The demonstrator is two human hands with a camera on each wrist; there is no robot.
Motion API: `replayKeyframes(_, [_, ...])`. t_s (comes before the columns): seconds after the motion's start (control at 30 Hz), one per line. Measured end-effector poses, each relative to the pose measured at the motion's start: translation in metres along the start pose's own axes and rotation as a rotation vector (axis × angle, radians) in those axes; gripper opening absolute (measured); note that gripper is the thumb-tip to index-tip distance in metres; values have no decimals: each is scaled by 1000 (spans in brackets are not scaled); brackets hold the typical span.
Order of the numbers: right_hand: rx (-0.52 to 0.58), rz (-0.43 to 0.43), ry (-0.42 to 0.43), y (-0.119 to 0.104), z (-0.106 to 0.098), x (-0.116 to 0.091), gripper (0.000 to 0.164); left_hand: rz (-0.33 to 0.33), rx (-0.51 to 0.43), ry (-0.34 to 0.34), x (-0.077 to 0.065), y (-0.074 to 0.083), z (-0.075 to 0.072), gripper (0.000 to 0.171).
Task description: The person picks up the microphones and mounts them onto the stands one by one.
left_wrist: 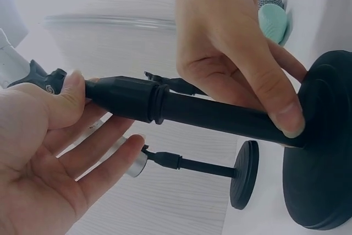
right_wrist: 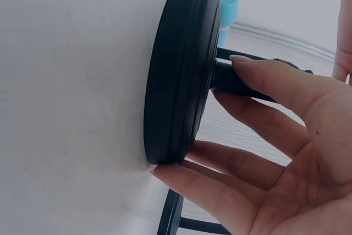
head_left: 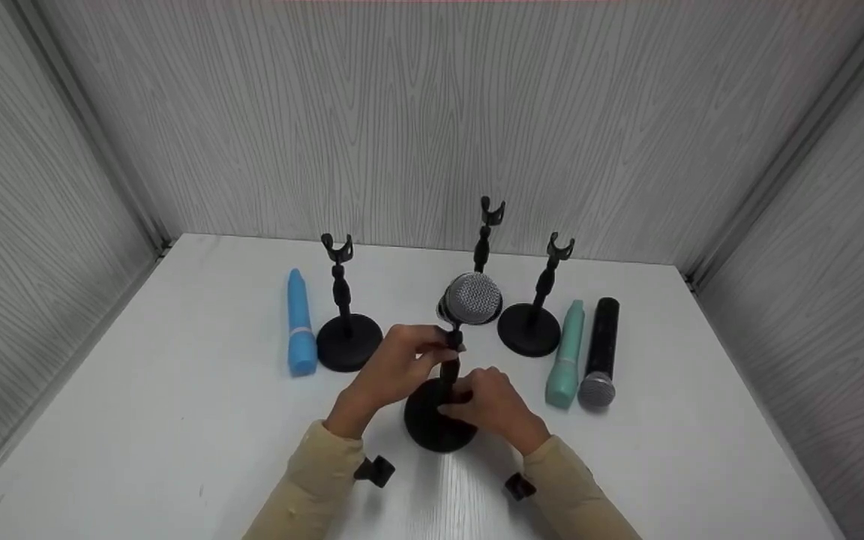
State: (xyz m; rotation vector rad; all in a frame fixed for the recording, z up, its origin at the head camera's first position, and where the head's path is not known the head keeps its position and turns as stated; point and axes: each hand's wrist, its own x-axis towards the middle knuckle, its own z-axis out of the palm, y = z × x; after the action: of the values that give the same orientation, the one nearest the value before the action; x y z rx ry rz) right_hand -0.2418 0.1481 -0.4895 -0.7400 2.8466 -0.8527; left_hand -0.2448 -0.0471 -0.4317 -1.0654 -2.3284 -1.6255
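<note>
A microphone with a silver mesh head (head_left: 473, 298) sits at the top of the nearest black desk stand (head_left: 424, 424), mesh facing up toward the head camera. My left hand (head_left: 394, 367) pinches the stand's upper part just under the clip, thumb and index finger around it, the other fingers spread loosely in the left wrist view. Low on the pole (left_wrist: 220, 116), my right hand (head_left: 496, 405) pinches it between thumb and index finger, right above the round base (right_wrist: 179, 75). Other right fingers touch the base's edge in the right wrist view. Much of the microphone's body is hidden.
Left of the hands lie a blue microphone (head_left: 299, 322) and an unloaded stand (head_left: 349, 349). Behind stands another stand (head_left: 482, 247), partly hidden. To the right are a third bare stand (head_left: 528, 337), a green microphone (head_left: 567, 360) and a black microphone (head_left: 604, 337).
</note>
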Motion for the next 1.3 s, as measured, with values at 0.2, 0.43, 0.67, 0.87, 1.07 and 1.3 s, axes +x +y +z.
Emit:
replayKeyframes(0.2, [38,4,-9,0,0,-1,41,-2,-5,18,0,3,0,14])
replayKeyframes(0.43, [60,10,-16,-1,-1,0,41,27,22,33,4,12,-2,12])
replayKeyframes(0.67, [73,34,-26,-2,-2,0,43,38,66,39,12,23,-9,13])
replayKeyframes(0.87, [77,9,-9,0,-1,0,35,49,73,51,17,31,-12,12])
replayKeyframes(1.07, [74,7,-4,0,0,0,26,27,73,63,20,38,-14,12])
replayKeyframes(1.3, [72,-10,5,1,0,0,24,3,38,57,21,42,-16,14])
